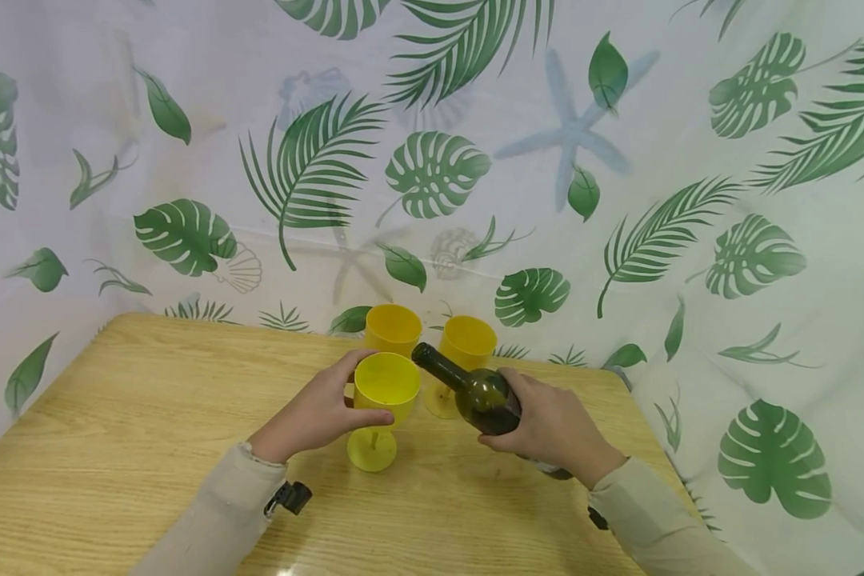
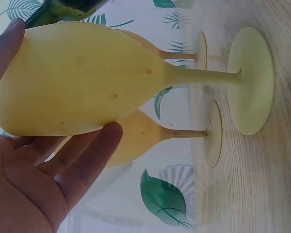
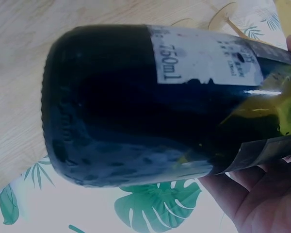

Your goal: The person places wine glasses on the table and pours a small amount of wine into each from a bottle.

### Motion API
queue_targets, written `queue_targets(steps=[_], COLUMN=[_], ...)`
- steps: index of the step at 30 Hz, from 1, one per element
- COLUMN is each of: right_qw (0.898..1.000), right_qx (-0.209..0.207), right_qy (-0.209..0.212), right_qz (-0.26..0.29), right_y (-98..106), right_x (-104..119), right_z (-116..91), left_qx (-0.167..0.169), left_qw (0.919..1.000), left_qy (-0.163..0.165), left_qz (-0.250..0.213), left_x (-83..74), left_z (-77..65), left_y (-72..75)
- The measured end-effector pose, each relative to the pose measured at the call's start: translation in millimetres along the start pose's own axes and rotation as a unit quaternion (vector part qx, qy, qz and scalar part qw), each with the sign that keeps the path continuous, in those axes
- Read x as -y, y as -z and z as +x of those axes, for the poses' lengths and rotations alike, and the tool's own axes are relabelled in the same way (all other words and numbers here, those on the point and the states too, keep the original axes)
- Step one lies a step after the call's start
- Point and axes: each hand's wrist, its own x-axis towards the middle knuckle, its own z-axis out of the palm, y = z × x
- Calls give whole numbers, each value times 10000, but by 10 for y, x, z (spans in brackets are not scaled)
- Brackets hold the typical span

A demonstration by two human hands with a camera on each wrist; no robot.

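Note:
My left hand [image 1: 324, 412] grips the bowl of a yellow goblet [image 1: 386, 382], thumb across the front and fingers behind. The goblet stands upright; whether its round foot [image 2: 252, 80] touches the table I cannot tell. In my right hand [image 1: 550, 420] is a dark green wine bottle [image 1: 486, 400], tilted with its neck toward upper left. The bottle's mouth is beside the goblet's rim, and no stream of liquid shows. In the right wrist view, the bottle's base and a worn white label [image 3: 203, 56] reading 750ml face the camera.
Two more yellow goblets stand behind the held one, a left one [image 1: 393, 326] and a right one [image 1: 468, 340]. The wooden table [image 1: 151, 416] ends at a leaf-patterned sheet [image 1: 432, 240] hanging behind and to the right.

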Motion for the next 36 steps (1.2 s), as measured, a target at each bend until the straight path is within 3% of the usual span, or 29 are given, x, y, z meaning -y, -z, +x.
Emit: queue_targets(steps=[16,36], right_qw=[9997,9990], right_qx=[168,292], right_qy=[-82,130], right_qz=[-150,-307], right_y=[6,47], right_x=[18,65], right_z=[5,12], left_qx=[21,44], left_qw=[10000,9999], left_qy=[53,120], left_qz=[32,13], left_x=[-25,-29], left_z=[-11,-20], left_y=[11,19])
